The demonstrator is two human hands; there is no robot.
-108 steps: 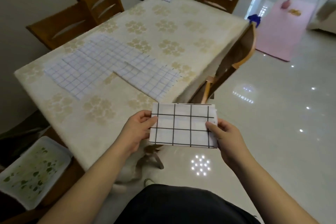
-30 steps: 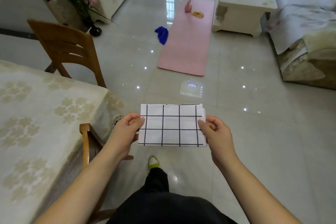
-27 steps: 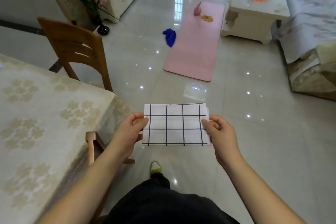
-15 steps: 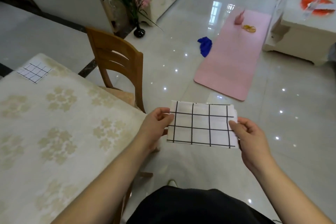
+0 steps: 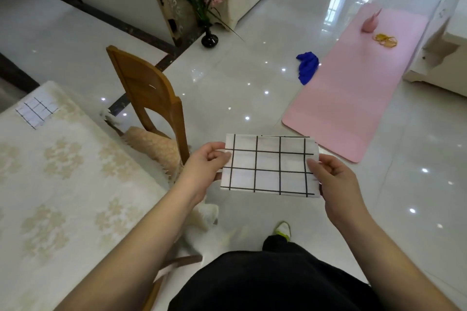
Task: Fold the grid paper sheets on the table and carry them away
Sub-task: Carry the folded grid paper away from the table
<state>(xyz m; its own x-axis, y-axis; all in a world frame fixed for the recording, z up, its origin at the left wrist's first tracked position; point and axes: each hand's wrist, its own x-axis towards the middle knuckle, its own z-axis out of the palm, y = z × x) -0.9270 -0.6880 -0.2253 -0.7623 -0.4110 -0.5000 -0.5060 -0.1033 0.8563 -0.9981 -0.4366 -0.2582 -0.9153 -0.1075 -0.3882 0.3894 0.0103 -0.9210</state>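
A folded white sheet with black grid lines (image 5: 269, 165) hangs flat in the air above the floor, held between both hands. My left hand (image 5: 202, 166) pinches its left edge and my right hand (image 5: 333, 182) pinches its right edge. A second, smaller folded grid sheet (image 5: 36, 110) lies on the far corner of the table (image 5: 63, 184), which has a cream flowered cloth and stands at my left.
A wooden chair (image 5: 149, 98) with a fuzzy cushion stands at the table's end, just left of my hands. On the glossy tiled floor lie a pink mat (image 5: 353, 91) and a blue cloth (image 5: 307, 67). A black vase with plants (image 5: 209, 39) stands further off.
The view has swung from the table's long side toward the room and then back left along the table's end. The folded sheet stays held in both hands throughout.
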